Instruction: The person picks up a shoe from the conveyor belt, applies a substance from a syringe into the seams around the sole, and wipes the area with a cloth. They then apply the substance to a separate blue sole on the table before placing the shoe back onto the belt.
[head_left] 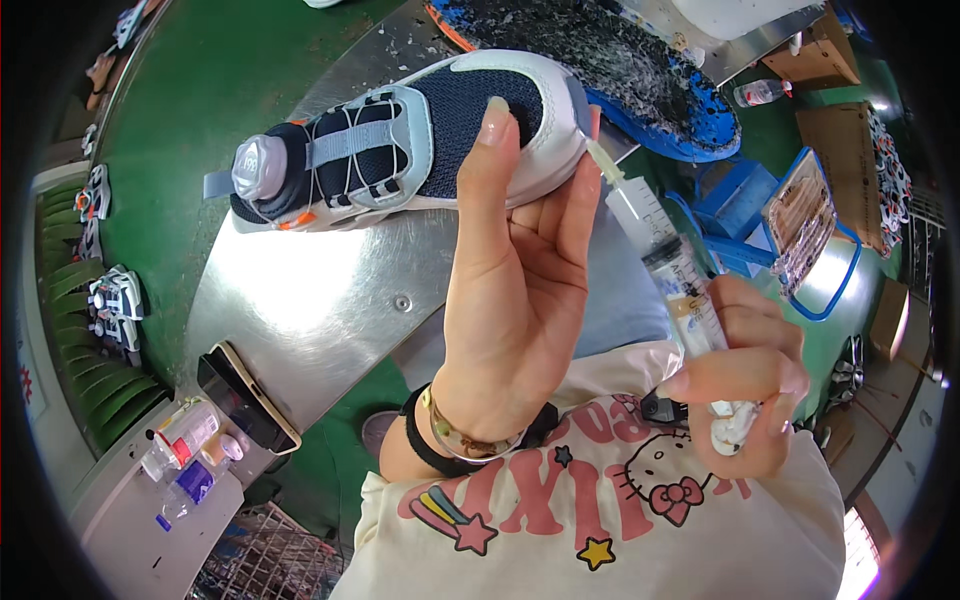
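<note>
The left hand (520, 300) grips the shoe (415, 140) between thumb and fingers; to its right, the right hand (750, 375) grasps a syringe (660, 255), tip at the toe. Toe-edge work seems under way, its extent unclear.

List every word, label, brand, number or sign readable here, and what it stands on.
Wording isn't copied out; only its place is given.
Syringe in the right hand: dark lettering and scale marks.
Shirt: large pink letters.
Pale plastic piece on the shoe: raised characters.
Purple-labelled bottle: print too small to read.
</note>
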